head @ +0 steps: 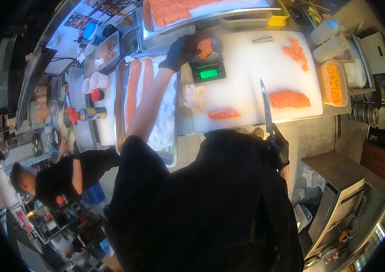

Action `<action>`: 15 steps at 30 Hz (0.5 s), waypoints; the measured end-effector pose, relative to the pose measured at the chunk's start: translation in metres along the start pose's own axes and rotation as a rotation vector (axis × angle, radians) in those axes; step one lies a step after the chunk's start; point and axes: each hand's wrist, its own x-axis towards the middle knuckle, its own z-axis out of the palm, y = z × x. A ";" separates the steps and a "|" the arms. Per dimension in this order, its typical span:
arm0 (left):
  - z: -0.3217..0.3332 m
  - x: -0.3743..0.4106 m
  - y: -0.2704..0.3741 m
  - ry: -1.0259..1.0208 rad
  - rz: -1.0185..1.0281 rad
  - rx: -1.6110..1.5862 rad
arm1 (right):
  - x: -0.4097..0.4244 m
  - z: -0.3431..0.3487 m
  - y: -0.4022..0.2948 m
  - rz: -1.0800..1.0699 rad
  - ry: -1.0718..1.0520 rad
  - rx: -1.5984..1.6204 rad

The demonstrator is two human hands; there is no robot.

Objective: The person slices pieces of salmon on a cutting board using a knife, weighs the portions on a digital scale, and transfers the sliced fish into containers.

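Observation:
My left hand [179, 52], in a black glove, is at the left rim of a dark bowl [216, 42] with salmon pieces [205, 48] in it; whether its fingers grip the bowl or salmon is hidden. The bowl rests on a digital kitchen scale [209, 73] with a lit green display. In my right hand [280, 147], also black-gloved, a long knife [265, 103] points up over the near edge of the white cutting board [240, 88]. Right of the blade lies a sliced salmon block [289, 99]. A salmon strip [224, 113] lies to the left, and salmon chunks [296, 54] lie at the board's far right.
A crumpled cloth [193, 96] and fish-bone tweezers [263, 39] are on the board. At left, a metal tray [121, 102] holds salmon fillets on paper. A tub of orange balls [333, 83] and squeeze bottles [325, 31] stand at right. Another person [59, 180] works at far left.

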 end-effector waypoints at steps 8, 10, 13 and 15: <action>-0.008 0.002 0.003 -0.005 0.102 0.004 | -0.003 0.002 -0.005 0.025 0.020 0.033; -0.003 0.004 0.001 0.007 0.084 0.011 | -0.001 -0.003 0.002 0.026 0.026 0.017; 0.003 0.008 -0.002 0.008 0.048 0.005 | 0.000 -0.009 0.007 0.010 0.019 -0.012; 0.008 0.010 -0.007 -0.042 0.007 -0.050 | -0.002 -0.009 0.005 0.014 0.012 0.007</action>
